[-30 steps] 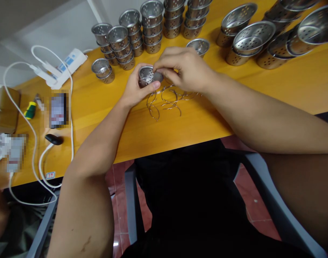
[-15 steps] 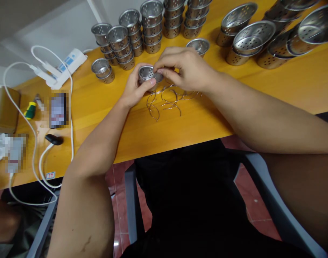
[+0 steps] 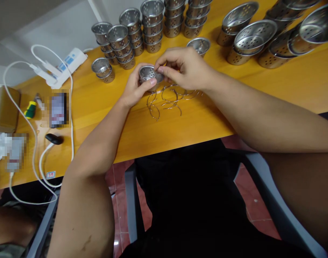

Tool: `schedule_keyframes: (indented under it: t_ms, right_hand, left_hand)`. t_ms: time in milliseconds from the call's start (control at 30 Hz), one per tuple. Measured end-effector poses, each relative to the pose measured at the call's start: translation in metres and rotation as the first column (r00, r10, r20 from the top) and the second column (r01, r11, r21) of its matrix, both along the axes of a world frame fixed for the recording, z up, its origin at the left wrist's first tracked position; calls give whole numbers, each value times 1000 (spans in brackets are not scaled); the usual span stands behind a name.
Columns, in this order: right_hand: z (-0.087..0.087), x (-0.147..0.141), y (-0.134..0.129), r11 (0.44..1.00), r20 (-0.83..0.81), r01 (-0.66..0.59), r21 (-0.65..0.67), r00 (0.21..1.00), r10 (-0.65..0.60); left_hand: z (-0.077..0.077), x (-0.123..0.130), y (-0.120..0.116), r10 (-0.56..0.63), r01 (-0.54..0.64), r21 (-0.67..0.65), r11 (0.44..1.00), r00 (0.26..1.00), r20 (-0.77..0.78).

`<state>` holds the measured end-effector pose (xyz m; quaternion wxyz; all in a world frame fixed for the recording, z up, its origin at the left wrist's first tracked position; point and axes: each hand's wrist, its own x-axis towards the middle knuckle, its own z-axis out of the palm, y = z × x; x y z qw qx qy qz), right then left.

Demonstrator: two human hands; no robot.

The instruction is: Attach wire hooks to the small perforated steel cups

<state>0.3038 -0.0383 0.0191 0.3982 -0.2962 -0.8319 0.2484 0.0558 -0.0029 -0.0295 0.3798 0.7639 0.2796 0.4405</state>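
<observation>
My left hand (image 3: pixel 137 87) is closed around a small perforated metal cup (image 3: pixel 147 73), thumb pressed over its near rim. The cup's mouth faces up towards me. My right hand (image 3: pixel 180 68) pinches thumb and forefinger together at the cup's right rim; whatever is between those fingertips is too small to make out. Thin curved metal wire rings (image 3: pixel 172 99) lie loose on the table just below both hands. Behind my right hand stands another perforated cup (image 3: pixel 200 44), partly covered by it.
Stacks of perforated cups (image 3: pixel 120 39) line the table's back, and larger ones (image 3: pixel 253 37) stand at the right. Left are a power strip (image 3: pixel 69 66), white cables, a pixelated phone (image 3: pixel 58 110), a green-yellow handled tool (image 3: pixel 31 110) and a box (image 3: pixel 8 109). Another person's leg (image 3: pixel 10 225) shows lower left.
Both hands stay at the cup with almost the same grip; my right fingers shift only slightly at its rim. The other person's leg at lower left has moved a little to the right.
</observation>
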Motion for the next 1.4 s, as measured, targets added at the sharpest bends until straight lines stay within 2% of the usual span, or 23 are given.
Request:
schedule_keyframes:
  t_ms: [167,400,833,967,1067,1233,1300,1400]
  right_hand:
    - [-3,1,2,1000,-30,-16,-18,999,15]
    - [-3,1,3,996,-93,-68,-64,994,62]
    - [1,4,1,998,-57,-59,-23,997,57]
    - [1,3,0,998,-60,-49,-45,997,46]
    - [1,2,1,992,-109,-50,-112,993,38]
    - [7,2,3,965,-223,-12,-263,974,-49]
    - [8,2,4,926,-282,-88,-366,959,-20]
    - [7,1,4,818,-319,-232,-527,946,63]
  left_hand:
    - [3,1,-3,6,-5,-40,999,999,35]
    - [-5,-3,5,-8,8,16,1000,1000,-12]
    - [-6,-5,5,13,-12,25,1000,999,-41]
    - [-7,-4,5,17,-16,21,1000,1000,-24]
    - [-8,-4,7,14,-14,28,1000,1000,-18]
    - [-15,-4,15,52,-51,78,996,999,-7]
    - [-15,-4,15,67,-66,101,993,998,-7]
    - [-10,-3,10,83,-78,128,989,996,-34]
